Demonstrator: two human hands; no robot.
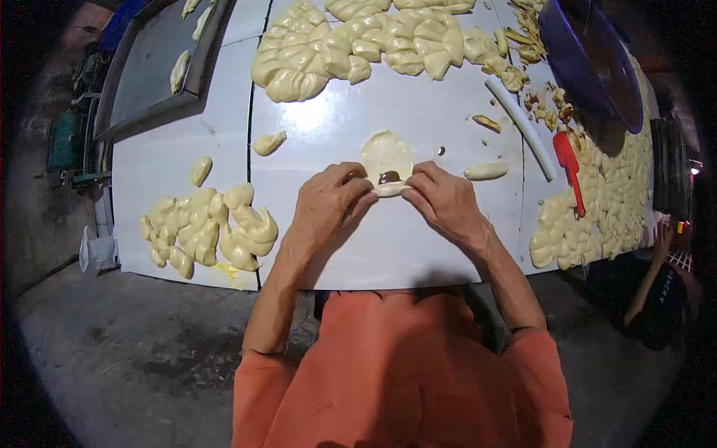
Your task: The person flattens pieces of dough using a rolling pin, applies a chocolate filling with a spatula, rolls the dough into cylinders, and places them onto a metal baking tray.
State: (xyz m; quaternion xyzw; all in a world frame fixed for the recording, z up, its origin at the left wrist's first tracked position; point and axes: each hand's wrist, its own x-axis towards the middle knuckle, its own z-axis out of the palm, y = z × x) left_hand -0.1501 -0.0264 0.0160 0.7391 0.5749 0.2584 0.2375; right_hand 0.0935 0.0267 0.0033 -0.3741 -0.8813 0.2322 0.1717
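Note:
Flat on the white table lies a thin oval of pale dough (387, 148), its near edge folded into a small roll. A dab of dark brown filling (389, 178) shows just beyond the fold. My left hand (332, 200) has its curled fingertips on the roll's left end. At the other end, my right hand (448, 200) grips the dough with fingers bent and pressed together. To the right of that hand rests a finished-looking dough roll (486, 171). A loose dough lump (269, 142) sits beyond my left hand.
Dough lumps (194, 224) cluster at left, with a larger dough mass (388, 41) at the back. A metal tray (149, 82) stands far left. Rightward are a white rod (521, 128), red spatula (569, 166), purple basin (597, 67), more dough pieces (597, 201) and another person (642, 295).

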